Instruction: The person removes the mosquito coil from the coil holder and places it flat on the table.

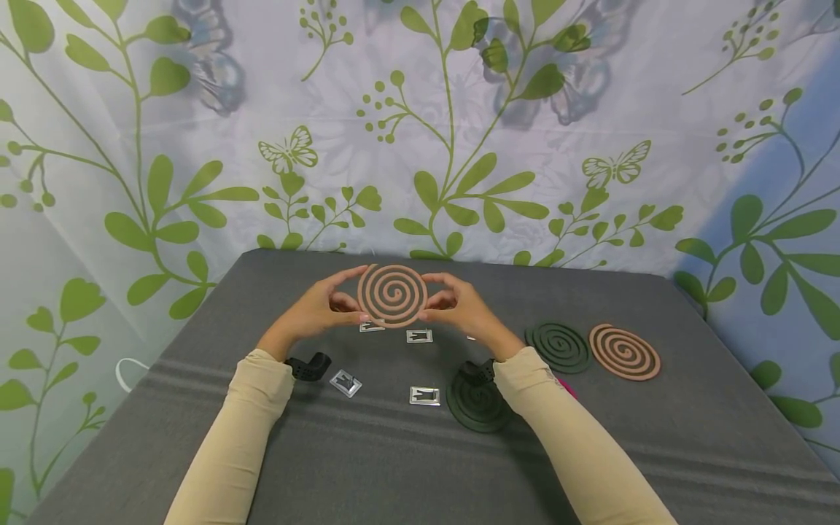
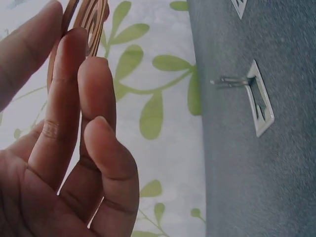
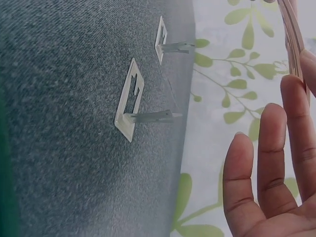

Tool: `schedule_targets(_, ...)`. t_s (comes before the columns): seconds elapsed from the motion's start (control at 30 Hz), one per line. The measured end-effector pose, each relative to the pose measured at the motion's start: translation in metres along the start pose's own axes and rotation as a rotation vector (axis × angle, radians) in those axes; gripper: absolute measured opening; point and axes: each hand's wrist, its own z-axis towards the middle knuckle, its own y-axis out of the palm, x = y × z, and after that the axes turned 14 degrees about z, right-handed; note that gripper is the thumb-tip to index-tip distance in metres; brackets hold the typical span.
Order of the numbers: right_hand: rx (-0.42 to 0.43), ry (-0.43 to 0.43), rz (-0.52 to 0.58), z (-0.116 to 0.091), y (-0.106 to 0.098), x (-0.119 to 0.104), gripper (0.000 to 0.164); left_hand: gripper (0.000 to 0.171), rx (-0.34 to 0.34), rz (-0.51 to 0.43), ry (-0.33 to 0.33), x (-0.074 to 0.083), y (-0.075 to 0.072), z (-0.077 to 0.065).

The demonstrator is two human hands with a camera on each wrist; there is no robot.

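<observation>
A tan mosquito coil (image 1: 396, 294) is held up, its flat face toward the head camera. My left hand (image 1: 321, 302) pinches its left edge between thumb and fingers, while my right hand (image 1: 459, 305) does the same at the right edge. Both wrist views catch the coil nearly edge-on, at the top of the left one (image 2: 94, 22) and at the upper right of the right one (image 3: 292, 44). The other fingers curve loosely behind it. Below the coil, small metal coil stands (image 1: 419, 336) lie on the grey table, some with a prong bent upward.
Closer to me are two more stands, one tilted (image 1: 345, 383) and one square-on (image 1: 415, 396). A dark green coil (image 1: 475, 415) is partly hidden under the right wrist. Farther right lie another green coil (image 1: 559, 348) and a tan coil (image 1: 623, 353), with a pink thing (image 1: 566, 387) behind the sleeve.
</observation>
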Motion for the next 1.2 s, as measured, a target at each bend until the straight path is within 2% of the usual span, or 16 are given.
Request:
schedule_targets(0.43,-0.003,-0.001,0.029,-0.02,-0.015,0.0,0.073,0.09,-0.002,0.083,0.024,0.026,0.012,0.001)
schedule_targets(0.67,-0.022,0.003,0.063,-0.031,-0.023,0.003,0.076,0.088,-0.006,0.107,0.076,0.034,0.021,0.003)
schedule_targets(0.83,-0.023,0.022,0.09,-0.04,-0.03,0.002,0.081,0.087,-0.004,0.125,0.09,0.04,0.029,0.003)
schedule_targets(1.2,-0.066,0.012,0.138,-0.058,-0.046,0.003,0.087,0.087,-0.004,0.11,0.103,0.055,0.047,0.003)
